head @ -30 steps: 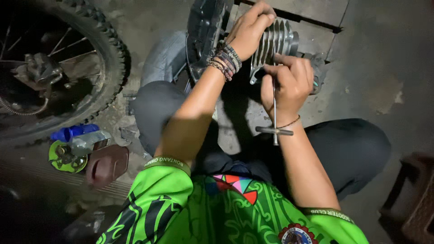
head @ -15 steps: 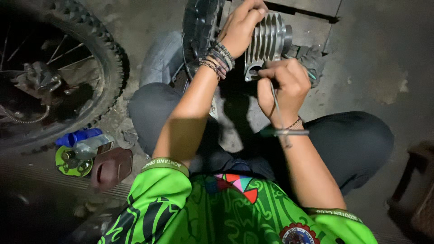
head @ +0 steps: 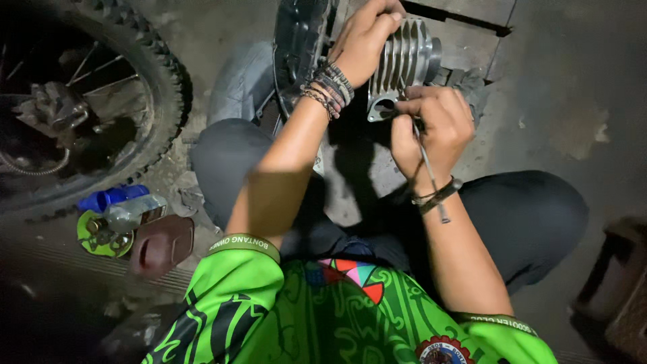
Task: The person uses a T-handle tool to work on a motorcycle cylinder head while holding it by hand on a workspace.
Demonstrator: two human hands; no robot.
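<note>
While your right hand stays closed round the T-handle wrench, its shaft runs up and slightly left from your wrist to the flange of the finned engine cylinder, cross-handle nearest you. Risk: the tip could slip off the fastener and round it, since the shaft looks tilted to the flange. Beyond, your left hand is clamped over the fins, holding the cylinder above the floor; its long axis lies left-right, bore end pointing right.
</note>
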